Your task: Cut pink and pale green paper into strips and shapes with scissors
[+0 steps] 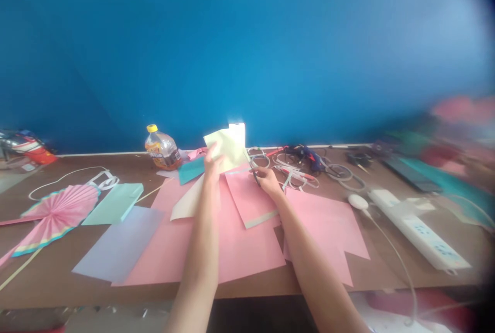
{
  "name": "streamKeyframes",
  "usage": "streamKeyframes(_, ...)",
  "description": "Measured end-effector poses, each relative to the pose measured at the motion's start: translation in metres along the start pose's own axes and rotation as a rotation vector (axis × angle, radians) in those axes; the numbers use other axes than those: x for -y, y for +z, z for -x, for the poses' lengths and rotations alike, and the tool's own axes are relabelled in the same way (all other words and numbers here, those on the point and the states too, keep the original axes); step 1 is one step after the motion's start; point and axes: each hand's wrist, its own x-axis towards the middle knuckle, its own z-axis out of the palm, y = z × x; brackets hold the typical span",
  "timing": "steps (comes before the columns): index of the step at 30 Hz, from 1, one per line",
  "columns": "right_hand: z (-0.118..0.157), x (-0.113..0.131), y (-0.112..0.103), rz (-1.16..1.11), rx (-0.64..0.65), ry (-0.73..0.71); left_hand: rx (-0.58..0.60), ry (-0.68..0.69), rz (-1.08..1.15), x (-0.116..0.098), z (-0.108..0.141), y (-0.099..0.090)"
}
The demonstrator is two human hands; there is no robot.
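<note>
My left hand point(214, 162) is closed on a sheet of pale yellow paper point(230, 150), raised above the table. In my right hand point(267, 180) is a pair of scissors point(255, 176) with dark handles. Their blades point up and left toward the right edge of the yellow paper; whether they touch it I cannot tell. Below my hands lie a pink sheet with a pale strip point(251, 199), a cream sheet point(189, 200) and a large pink sheet point(240, 255). More pink paper point(323, 219) lies right of my right forearm.
Leftward are a lavender sheet point(118, 245), mint paper point(114, 203) and a pleated pink fan point(71, 209). A yellow-capped bottle point(162, 148) and teal paper point(191, 170) sit behind. Tangled cables point(296, 170) and a white power strip point(419, 232) are at right. A blue wall point(247, 54) rises behind.
</note>
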Motion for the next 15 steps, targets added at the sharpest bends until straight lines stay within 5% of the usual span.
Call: streamKeyframes(15, -0.0018, -0.0037, -0.0023, 0.033, -0.002, -0.009, 0.009, 0.050, -0.004, 0.0021, 0.0009, -0.0019)
